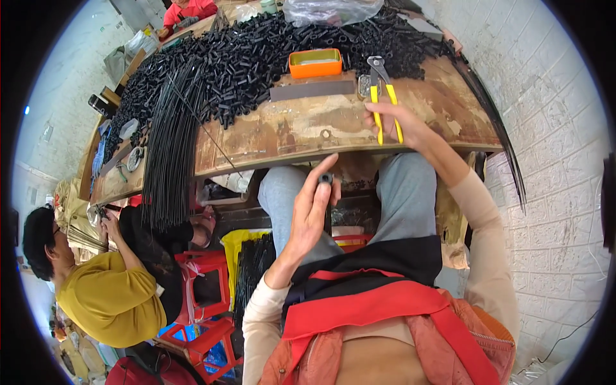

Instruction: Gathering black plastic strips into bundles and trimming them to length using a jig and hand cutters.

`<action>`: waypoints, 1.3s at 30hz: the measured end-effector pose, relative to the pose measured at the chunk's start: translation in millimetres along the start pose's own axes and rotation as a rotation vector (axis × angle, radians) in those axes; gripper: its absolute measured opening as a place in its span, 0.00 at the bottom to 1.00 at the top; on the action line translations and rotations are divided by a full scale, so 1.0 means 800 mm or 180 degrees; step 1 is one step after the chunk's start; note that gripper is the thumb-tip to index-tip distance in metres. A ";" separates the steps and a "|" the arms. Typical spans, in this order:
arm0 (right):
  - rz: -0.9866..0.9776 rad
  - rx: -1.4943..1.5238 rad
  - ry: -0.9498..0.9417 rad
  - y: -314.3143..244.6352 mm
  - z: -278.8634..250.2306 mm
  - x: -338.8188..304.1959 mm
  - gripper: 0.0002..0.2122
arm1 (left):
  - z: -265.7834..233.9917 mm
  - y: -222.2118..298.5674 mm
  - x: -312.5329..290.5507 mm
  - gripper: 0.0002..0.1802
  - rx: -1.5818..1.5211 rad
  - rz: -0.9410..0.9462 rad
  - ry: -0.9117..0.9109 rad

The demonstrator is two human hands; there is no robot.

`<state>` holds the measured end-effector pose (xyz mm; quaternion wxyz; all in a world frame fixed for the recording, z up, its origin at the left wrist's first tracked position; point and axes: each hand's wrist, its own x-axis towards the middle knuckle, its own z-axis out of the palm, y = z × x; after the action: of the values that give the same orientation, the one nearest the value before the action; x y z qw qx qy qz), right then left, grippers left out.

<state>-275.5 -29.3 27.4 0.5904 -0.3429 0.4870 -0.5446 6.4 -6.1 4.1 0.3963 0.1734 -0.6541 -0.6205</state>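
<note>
Left hand (310,208) at centre, fingers clamped on a black, hollow-ended tube (325,178). Right hand (409,122) at 1 o'clock, fingers at yellow-handled metal pliers (375,95), can't tell if clamped; orange rectangular tub (316,68) at 12, heaped short black tubes (224,83) at 11

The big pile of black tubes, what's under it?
The brown wooden table shows along the near edge of the pile of black tubes, so the pile seems to rest on it. Deeper underneath is covered, so I can't tell whether anything is buried there.
</note>
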 end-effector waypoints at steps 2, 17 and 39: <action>0.0043 0.0299 0.0085 0.011 0.039 -0.044 0.09 | 0.007 -0.004 0.014 0.25 -0.0179 -0.0041 -0.0012; -0.1907 -0.0697 -0.0258 0.034 0.101 -0.156 0.08 | 0.026 0.022 0.012 0.35 -0.0524 -0.0199 -0.0672; -0.1972 -0.0471 -0.0186 0.044 0.090 -0.156 0.06 | 0.038 0.025 0.015 0.34 -0.0255 -0.0167 -0.0647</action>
<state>-187.5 89.3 40.7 0.3837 -0.5324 0.3806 -0.6515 -18.1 9.5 29.3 0.3181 0.1108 -0.6608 -0.6707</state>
